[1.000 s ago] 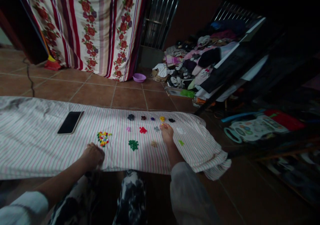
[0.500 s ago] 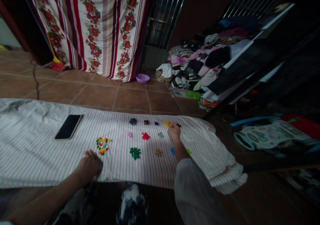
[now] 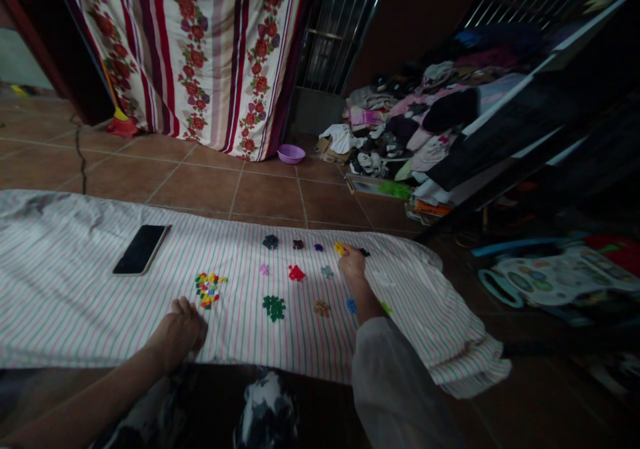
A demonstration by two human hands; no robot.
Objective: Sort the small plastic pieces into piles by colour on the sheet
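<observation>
My right hand (image 3: 354,262) reaches over the cloth, fingertips pinched together at a small pile of yellow pieces (image 3: 339,247); whatever is between them is too small to make out. Curled closed, my left hand (image 3: 180,326) rests near the cloth's front edge, just below a mixed heap of coloured pieces (image 3: 209,289). Between the hands lie sorted piles: green pieces (image 3: 274,307), red pieces (image 3: 297,273), tan pieces (image 3: 321,308), pink pieces (image 3: 264,270) and grey pieces (image 3: 327,272). Blue pieces (image 3: 351,304) sit beside my right forearm, which partly covers that area.
A striped cloth (image 3: 100,316) covers the work surface. At the left lies a dark-screened phone (image 3: 141,250). Dark grey pieces (image 3: 271,242) are in the back row. Beyond, on the tiled floor, stand a purple basin (image 3: 291,154) and a heap of clothes (image 3: 400,122).
The view has shifted slightly, moving the scene a little to the right. My right hand stays at the yellow pile, its fingers a bit lower over it. My left hand keeps its place.
</observation>
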